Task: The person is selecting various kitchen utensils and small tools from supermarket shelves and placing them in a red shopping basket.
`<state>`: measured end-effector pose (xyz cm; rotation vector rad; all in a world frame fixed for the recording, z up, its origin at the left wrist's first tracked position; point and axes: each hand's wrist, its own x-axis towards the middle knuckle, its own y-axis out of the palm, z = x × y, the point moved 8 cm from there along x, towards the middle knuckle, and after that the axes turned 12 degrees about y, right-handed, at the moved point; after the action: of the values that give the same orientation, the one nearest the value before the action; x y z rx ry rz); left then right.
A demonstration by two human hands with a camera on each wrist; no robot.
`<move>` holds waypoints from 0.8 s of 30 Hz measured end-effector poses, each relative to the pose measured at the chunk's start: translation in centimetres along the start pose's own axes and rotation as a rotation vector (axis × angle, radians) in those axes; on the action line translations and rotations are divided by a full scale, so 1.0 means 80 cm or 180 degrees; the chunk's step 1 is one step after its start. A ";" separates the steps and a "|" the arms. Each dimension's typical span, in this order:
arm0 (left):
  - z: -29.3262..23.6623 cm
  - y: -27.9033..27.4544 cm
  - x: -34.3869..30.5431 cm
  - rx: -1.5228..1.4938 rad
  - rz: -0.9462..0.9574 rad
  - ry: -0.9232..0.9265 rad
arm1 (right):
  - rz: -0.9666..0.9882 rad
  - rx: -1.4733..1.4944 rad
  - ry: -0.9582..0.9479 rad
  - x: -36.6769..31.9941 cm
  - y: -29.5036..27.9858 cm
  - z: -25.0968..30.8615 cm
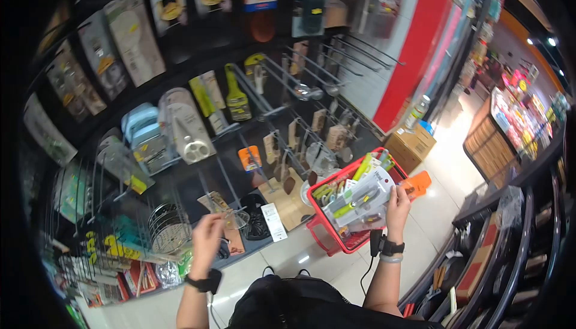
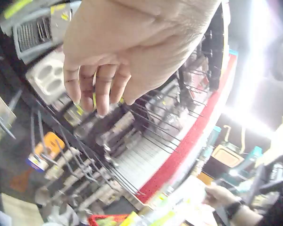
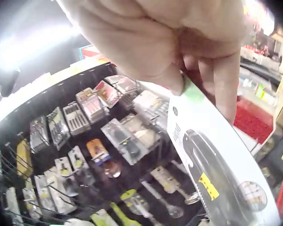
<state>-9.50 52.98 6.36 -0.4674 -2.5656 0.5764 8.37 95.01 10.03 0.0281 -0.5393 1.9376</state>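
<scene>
My right hand (image 1: 397, 209) pinches the top corner of a white carded blister pack (image 1: 363, 194) over the red shopping basket (image 1: 310, 194). In the right wrist view, the card (image 3: 212, 155) carries a serrated tool under clear plastic and a yellow sticker. Packaged utensils with bright green handles (image 1: 365, 167) fill the basket. An orange card (image 1: 418, 185) sticks out beside my right fingers. My left hand (image 1: 207, 236) is empty, its fingers loosely bent, in front of the low rack hooks. In the left wrist view this hand (image 2: 137, 47) hangs before the display.
Metal hooks (image 1: 354, 53) jut from the black display wall, with carded utensils hanging on them. A cardboard box (image 1: 411, 148) stands on the floor behind the basket. To the right runs another shelf (image 1: 486, 257) of goods. A wooden board (image 1: 288, 203) lies on the low ledge.
</scene>
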 end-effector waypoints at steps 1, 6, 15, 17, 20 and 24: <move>-0.051 0.020 0.012 0.0619 0.0215 0.0658 | 0.0313 0.0149 0.0212 -0.008 0.024 0.000; -0.098 0.077 0.012 0.1471 0.0340 0.1302 | 0.1707 0.0957 0.0183 -0.121 0.166 0.084; -0.037 -0.046 -0.043 0.2181 -0.0462 0.0599 | 0.3746 0.1890 0.0603 -0.270 0.294 0.150; -0.025 -0.107 -0.061 0.2472 -0.1051 0.0115 | 0.3947 0.1915 0.0526 -0.284 0.292 0.181; 0.003 -0.211 -0.093 0.2585 -0.2043 -0.0600 | 0.4260 0.1791 0.0280 -0.293 0.299 0.188; -0.012 -0.301 -0.103 0.3311 -0.2683 -0.0639 | 0.4290 0.1466 0.0347 -0.293 0.308 0.153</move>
<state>-7.42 29.30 15.45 0.9850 -1.9385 1.4582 -5.96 62.08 6.16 -0.1955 0.0672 3.3139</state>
